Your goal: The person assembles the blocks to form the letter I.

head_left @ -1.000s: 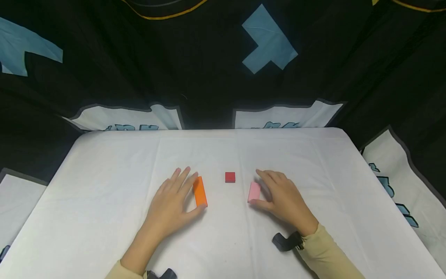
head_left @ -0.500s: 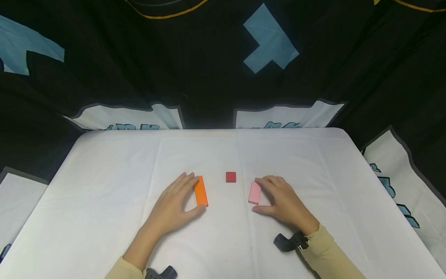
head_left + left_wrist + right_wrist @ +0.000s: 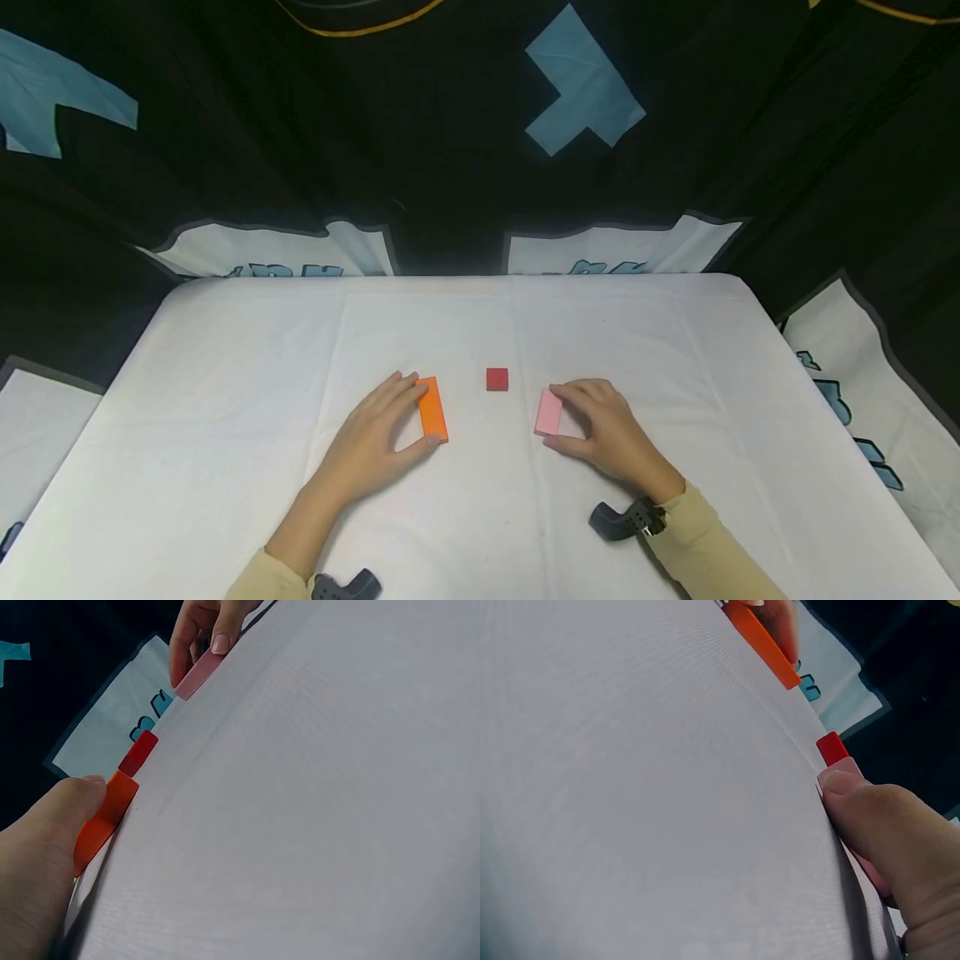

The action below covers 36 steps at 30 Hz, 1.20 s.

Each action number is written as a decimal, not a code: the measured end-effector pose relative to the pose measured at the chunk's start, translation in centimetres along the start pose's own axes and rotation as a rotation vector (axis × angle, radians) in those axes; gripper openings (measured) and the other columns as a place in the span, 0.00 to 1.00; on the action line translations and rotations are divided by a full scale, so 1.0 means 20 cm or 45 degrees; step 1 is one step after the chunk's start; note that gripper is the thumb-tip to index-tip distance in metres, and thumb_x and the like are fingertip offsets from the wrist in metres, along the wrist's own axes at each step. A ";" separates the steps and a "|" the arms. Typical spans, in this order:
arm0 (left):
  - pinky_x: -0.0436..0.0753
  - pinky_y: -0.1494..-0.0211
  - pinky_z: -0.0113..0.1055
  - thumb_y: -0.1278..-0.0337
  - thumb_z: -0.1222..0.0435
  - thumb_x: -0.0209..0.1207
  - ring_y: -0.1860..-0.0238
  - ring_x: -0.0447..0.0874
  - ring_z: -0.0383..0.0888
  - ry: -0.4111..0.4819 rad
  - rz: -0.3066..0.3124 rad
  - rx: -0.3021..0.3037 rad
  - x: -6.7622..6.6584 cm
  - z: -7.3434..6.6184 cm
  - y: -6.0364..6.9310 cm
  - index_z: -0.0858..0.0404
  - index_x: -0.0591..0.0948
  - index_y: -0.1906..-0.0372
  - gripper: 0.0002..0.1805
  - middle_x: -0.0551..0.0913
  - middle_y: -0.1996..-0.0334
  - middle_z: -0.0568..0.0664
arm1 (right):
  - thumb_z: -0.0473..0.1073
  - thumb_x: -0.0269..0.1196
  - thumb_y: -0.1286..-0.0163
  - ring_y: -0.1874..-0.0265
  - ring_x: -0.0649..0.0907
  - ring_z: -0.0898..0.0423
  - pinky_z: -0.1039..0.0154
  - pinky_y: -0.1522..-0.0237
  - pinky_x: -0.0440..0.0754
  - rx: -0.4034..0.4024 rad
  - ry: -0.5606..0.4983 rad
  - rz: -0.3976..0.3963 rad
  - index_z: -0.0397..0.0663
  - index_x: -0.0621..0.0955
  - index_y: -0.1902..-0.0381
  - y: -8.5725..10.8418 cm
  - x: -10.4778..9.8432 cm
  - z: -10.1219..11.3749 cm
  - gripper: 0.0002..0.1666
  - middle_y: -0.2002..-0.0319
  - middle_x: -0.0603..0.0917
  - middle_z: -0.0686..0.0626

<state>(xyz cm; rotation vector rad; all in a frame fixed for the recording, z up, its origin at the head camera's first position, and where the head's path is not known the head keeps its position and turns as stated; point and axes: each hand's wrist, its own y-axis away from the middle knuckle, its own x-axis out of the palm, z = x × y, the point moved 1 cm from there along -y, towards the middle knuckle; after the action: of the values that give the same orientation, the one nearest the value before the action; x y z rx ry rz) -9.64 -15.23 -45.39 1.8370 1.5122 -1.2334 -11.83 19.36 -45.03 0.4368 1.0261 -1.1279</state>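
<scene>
On the white cloth lies an orange block (image 3: 432, 410), long and rectangular. My left hand (image 3: 369, 446) pinches it lengthwise, thumb at the near end and fingertips at the far end. To the right, a shorter pink block (image 3: 548, 412) is pinched by my right hand (image 3: 613, 432) in the same manner. In the right wrist view the thumb presses against the end of the pink block (image 3: 846, 769). Between the two hands, slightly farther off, sits a small red block (image 3: 497, 379), touched by neither. Both held blocks appear to rest on the table.
A table (image 3: 255, 367) covered with white cloth spreads around the blocks. Behind it hangs a black curtain (image 3: 420, 150) with blue and white patches. Dark curved devices are strapped at both wrists, such as the right wrist device (image 3: 618, 522).
The right thumb moved off the pink block's near face to its near end, and its fingers drew in to the far end. The left fingertips came down onto the orange block. The blocks stayed put.
</scene>
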 end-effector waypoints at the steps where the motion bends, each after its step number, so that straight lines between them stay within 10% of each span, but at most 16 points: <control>1: 0.61 0.24 0.54 0.44 0.34 0.58 0.22 0.57 0.48 0.001 -0.005 0.005 0.00 0.00 0.00 0.48 0.69 0.27 0.42 0.68 0.27 0.44 | 0.58 0.75 0.46 0.38 0.72 0.50 0.44 0.36 0.67 0.000 -0.011 -0.005 0.55 0.77 0.36 0.00 0.00 0.00 0.41 0.43 0.80 0.51; 36: 0.64 0.25 0.54 0.45 0.33 0.58 0.23 0.59 0.49 -0.001 -0.007 0.003 0.00 0.00 0.00 0.48 0.70 0.28 0.42 0.68 0.27 0.44 | 0.58 0.77 0.51 0.45 0.74 0.61 0.57 0.43 0.71 -0.392 -0.060 -0.093 0.58 0.78 0.38 0.18 0.09 0.31 0.42 0.45 0.79 0.61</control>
<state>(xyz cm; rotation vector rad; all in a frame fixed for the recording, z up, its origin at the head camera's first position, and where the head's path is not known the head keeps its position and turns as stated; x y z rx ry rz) -9.70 -15.29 -45.37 1.8350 1.5169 -1.2384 -5.71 15.29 -44.16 0.1273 1.1589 -1.0180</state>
